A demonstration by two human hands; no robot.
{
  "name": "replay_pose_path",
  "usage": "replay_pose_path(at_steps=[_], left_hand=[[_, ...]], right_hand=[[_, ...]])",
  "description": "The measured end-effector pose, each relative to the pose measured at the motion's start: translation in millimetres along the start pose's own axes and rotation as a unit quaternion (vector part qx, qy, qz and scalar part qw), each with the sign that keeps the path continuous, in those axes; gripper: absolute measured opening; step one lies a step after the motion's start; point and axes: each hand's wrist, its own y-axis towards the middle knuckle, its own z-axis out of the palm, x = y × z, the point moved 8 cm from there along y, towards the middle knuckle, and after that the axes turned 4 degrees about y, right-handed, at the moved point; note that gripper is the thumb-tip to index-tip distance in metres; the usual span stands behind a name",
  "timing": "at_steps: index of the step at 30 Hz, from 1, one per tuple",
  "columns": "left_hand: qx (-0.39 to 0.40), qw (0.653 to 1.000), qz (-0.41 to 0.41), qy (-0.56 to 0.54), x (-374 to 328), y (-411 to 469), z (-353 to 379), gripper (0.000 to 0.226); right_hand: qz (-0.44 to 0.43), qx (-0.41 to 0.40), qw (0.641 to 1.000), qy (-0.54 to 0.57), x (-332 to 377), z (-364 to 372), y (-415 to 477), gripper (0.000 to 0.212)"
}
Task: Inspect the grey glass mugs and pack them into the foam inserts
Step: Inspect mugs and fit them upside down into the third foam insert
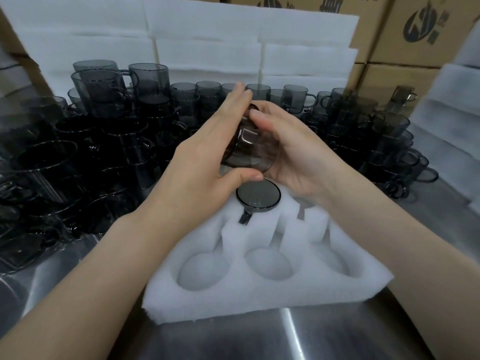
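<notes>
step: inspecting | grip: left hand (207, 157) and right hand (293, 152) both clasp one tilted grey mug (249, 149) at centre, above the foam insert (259, 294) | next: likely align handle to slot, seat in a free 6 o'clock pocket | around: packed mug (258, 195) just below; stacked mugs (91, 152) crowd 9 o'clock

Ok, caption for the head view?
The left hand and right hand hold a grey mug above a packed mug in the foam insert.
</notes>
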Motion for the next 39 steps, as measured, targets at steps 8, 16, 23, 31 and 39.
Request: replay_pose_path(at_steps=[8,16,23,31,39], left_hand=[[0.000,1.000,0.028,0.000,-9,-1,2,0.083],[-0.020,0.998,-0.038,-0.047,12,-1,-1,0.085],[0.129,0.974,-0.182,0.041,43,-10,23,0.031],[0.125,0.968,-0.219,0.007,48,-11,24,0.018],[0.098,0.971,-0.219,-0.001,51,-10,22,0.008]], right_hand=[[-0.025,-0.030,0.999,0.026,4,-1,1,0.017],[-0.010,-0.044,0.989,-0.139,8,-10,-3,0.026],[0.053,0.081,0.947,-0.307,44,-24,-31,0.032],[0.112,0.057,0.841,-0.527,61,-20,-52,0.019],[0.150,0.003,0.735,-0.661,49,-14,-51,0.020]])
